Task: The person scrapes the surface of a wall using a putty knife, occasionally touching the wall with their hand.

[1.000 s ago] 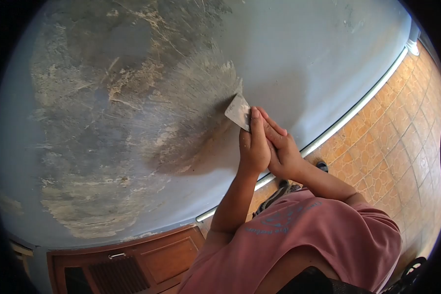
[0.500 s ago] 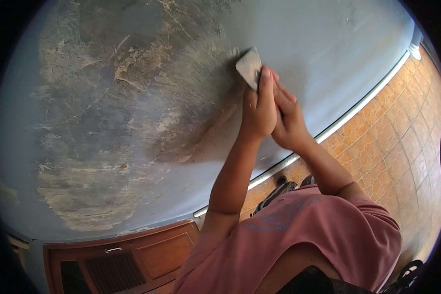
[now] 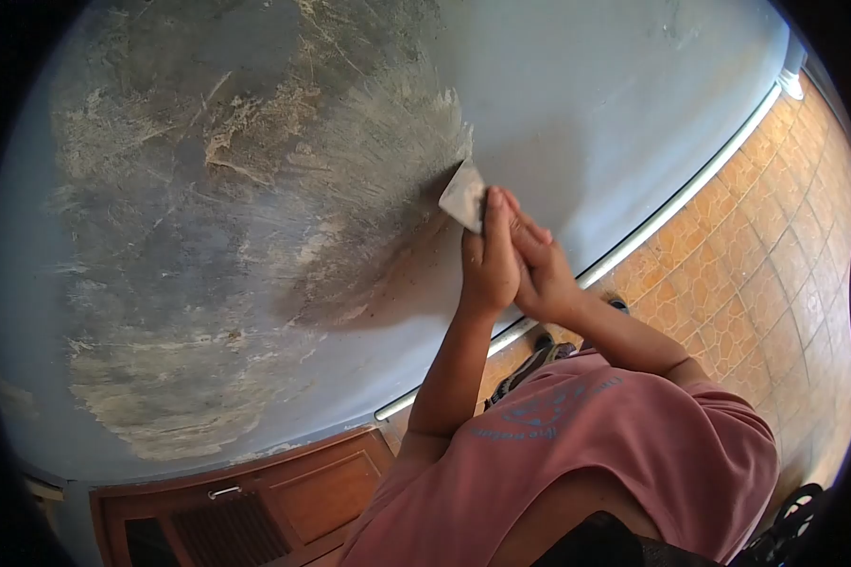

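Observation:
A scraper (image 3: 464, 197) with a flat, pale metal blade has its edge against the wall (image 3: 539, 85), at the right border of a rough, bared patch (image 3: 255, 208). My left hand (image 3: 491, 269) is closed round the handle just behind the blade. Pressed against it from the right, my right hand (image 3: 547, 281) is also closed on the handle. Fingers and palms hide most of the handle. Smooth grey-blue paint covers the wall to the right of the blade, while scratched grey and beige plaster shows on the left.
A white pipe-like strip (image 3: 676, 213) runs along the base of the wall. Orange patterned tiles (image 3: 719, 274) cover the floor. At the lower left is a brown wooden door (image 3: 321, 487) with a metal handle (image 3: 224, 492).
Both hands and the scraper have moved down the view, towards my body. More pale scraped surface shows above the blade, and the view has shifted slightly.

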Available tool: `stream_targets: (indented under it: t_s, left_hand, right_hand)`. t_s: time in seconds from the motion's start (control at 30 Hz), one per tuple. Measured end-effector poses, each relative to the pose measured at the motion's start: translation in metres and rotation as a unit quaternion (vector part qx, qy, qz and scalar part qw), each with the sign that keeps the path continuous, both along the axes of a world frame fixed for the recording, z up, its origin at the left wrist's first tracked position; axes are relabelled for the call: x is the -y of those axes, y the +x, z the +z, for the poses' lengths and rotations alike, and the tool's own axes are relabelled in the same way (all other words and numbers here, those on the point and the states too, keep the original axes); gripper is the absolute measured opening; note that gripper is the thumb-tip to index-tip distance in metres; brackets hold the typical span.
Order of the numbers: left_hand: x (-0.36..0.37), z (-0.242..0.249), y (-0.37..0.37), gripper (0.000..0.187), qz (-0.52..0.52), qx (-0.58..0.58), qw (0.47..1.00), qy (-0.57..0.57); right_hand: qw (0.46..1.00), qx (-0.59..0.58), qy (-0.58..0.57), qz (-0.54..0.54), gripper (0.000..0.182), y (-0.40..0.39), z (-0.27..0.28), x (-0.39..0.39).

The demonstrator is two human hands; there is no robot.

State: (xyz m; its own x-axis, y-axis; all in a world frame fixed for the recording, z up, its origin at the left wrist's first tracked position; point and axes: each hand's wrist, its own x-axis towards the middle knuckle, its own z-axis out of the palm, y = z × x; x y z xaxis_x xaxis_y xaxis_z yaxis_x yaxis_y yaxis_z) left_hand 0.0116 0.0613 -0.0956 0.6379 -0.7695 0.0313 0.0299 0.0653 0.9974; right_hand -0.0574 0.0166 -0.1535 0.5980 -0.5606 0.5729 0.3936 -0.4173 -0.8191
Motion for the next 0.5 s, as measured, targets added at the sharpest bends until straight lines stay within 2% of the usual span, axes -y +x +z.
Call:
stream_targets:
  t_s: [0.03, 0.07, 0.17, 0.2, 0.3, 0.33, 0.43, 0.47, 0.5]
  left_hand:
    - [-0.006, 0.002, 0.000, 0.034, 0.011, 0.002, 1.000, 0.009]
    - [-0.017, -0.003, 0.001, 0.035, 0.020, -0.017, 1.000, 0.002]
    - [-0.037, -0.014, 0.010, 0.035, -0.003, -0.001, 1.000, 0.029]
    - [-0.033, -0.014, 0.010, 0.035, 0.011, 0.017, 0.998, 0.059]
    - [0.000, 0.010, 0.010, 0.034, -0.036, 0.071, 0.993, 0.082]
    - [0.009, 0.005, 0.017, 0.034, -0.071, 0.092, 0.992, 0.039]
    - [-0.001, 0.006, 0.010, 0.032, -0.045, 0.076, 0.996, 0.031]
    - [-0.012, 0.001, 0.010, 0.030, -0.028, 0.033, 0.999, 0.030]
    - [-0.024, -0.007, 0.012, 0.029, -0.010, -0.009, 0.999, 0.031]
  right_hand:
    - [1.000, 0.025, -0.008, -0.006, 0.056, 0.006, -0.006, -0.006]
    - [1.000, -0.001, -0.017, 0.005, 0.058, 0.006, -0.011, -0.016]
    - [0.998, -0.016, 0.044, 0.039, 0.060, 0.006, -0.016, -0.038]
    - [1.000, -0.019, 0.016, 0.009, 0.060, 0.007, -0.019, -0.036]
    - [0.999, 0.022, 0.028, -0.037, 0.058, 0.016, -0.009, -0.008]
    - [0.998, 0.017, 0.005, -0.056, 0.056, 0.017, -0.007, 0.002]
    - [0.999, 0.022, 0.025, -0.034, 0.056, 0.008, -0.002, -0.006]
    - [0.999, 0.029, -0.005, -0.014, 0.056, 0.008, -0.004, -0.013]
    - [1.000, -0.004, 0.019, 0.010, 0.055, 0.006, -0.004, -0.022]
